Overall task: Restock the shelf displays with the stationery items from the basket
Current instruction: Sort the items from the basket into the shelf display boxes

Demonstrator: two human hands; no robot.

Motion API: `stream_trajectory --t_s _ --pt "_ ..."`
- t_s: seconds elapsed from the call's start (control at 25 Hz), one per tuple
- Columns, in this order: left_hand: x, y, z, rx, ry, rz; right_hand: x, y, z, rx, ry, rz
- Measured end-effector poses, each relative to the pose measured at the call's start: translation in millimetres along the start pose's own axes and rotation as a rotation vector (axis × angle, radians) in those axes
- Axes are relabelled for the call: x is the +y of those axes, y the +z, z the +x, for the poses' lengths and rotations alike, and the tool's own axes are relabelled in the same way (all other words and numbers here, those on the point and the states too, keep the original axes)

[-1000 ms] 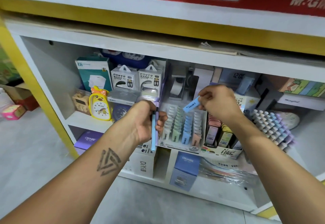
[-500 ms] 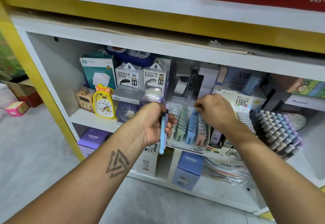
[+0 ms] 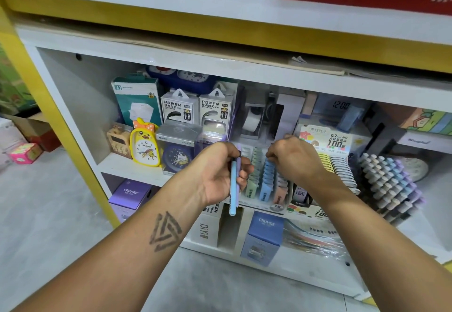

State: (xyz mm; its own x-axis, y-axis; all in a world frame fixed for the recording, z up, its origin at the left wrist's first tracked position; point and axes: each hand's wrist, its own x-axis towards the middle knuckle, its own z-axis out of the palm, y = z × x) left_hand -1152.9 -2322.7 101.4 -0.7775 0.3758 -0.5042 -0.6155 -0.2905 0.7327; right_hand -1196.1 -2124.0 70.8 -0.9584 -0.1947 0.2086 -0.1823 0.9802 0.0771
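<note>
My left hand (image 3: 221, 171) grips a light blue pen (image 3: 233, 190) and a purple pen (image 3: 239, 157) side by side, both upright, in front of the white shelf (image 3: 127, 168). A tiered display tray (image 3: 259, 202) holds rows of small green, blue and pink lead cases. My right hand (image 3: 297, 158) reaches over that tray, its fingertips down on the top of the blue lead cases (image 3: 267, 177). Whether those fingers still pinch a case is hidden. The basket is out of view.
Left of the tray stand a yellow duck clock (image 3: 144, 144), a boxed blue clock (image 3: 177, 151) and power bank boxes (image 3: 179, 107). A rack of pastel marker caps (image 3: 389, 179) fills the right. Purple and blue boxes (image 3: 263, 237) sit on the lower shelf.
My right hand carried a small blue case down from mid-air into the blue row of the tray. My left hand stayed put with the pens. The view moved closer.
</note>
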Motion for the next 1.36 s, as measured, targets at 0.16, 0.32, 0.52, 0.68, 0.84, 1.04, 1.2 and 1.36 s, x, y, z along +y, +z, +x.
stream_trajectory --t_s 0.16,0.32,0.52,0.68,0.84,1.04,1.2,1.36 --pt "-0.8 6.3 -3.4 -0.121 0.064 0.021 -3.1 -21.3 -9.6 0.054 -0.004 0.340" --pt "-13.0 37.2 -8.0 -0.282 0.150 0.098 9.6 -63.7 -44.6 0.014 0.236 1.278" --pt "-40.5 89.6 -9.7 -0.442 0.149 0.095 59.1 -97.2 -104.7 0.106 0.345 1.519" --pt "-60.4 117.1 -4.3 -0.318 0.251 0.167 108.8 -113.3 -149.1 0.361 0.428 1.323" --pt "-81.8 141.9 1.4 -0.261 0.326 0.281 144.5 -119.5 -187.2 0.439 0.332 0.962" --pt "-98.5 167.0 1.9 -0.274 0.345 0.273 165.3 -110.3 -208.9 0.545 0.208 0.613" --pt "-102.0 173.4 5.9 -0.262 0.356 0.290 163.6 -89.8 -215.1 0.438 0.203 0.515" --pt "-102.6 175.7 7.2 -0.228 0.361 0.304 161.1 -77.7 -218.6 0.369 0.181 0.514"
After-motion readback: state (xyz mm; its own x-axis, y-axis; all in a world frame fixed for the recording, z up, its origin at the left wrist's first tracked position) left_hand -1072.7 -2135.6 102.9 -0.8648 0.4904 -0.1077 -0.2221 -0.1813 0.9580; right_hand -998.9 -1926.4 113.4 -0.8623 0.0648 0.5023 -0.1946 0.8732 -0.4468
